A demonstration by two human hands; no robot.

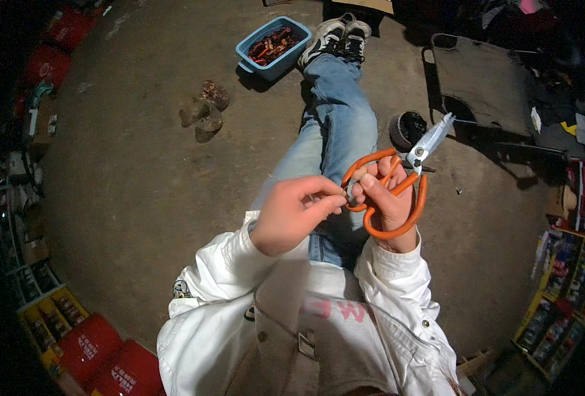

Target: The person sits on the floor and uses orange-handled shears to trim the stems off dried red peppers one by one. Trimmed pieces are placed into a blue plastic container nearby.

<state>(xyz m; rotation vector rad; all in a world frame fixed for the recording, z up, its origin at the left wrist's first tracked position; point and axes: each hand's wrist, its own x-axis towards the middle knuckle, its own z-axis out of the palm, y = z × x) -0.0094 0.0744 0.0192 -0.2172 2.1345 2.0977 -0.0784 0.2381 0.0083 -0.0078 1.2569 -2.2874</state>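
A pair of scissors [420, 152] with orange loop handles and silver blades hangs in my right hand [390, 198], its tips pointing up and to the right. The right thumb and fingers also pinch a small pale-grey object [351, 191], too small to name. My left hand [299, 210] meets it there, thumb and forefinger pressed together at its edge. Whatever those left fingertips hold is hidden. Both hands are above my outstretched legs in blue jeans [345, 119].
A blue plastic basin [246, 65] with reddish-brown pieces stands near my shoes [337, 39]. Several brown lumps [206, 112] lie on the floor. A round black container [408, 130] is right of my legs, before a dark folding chair [481, 79]. Red boxes [91, 346] line the lower left.
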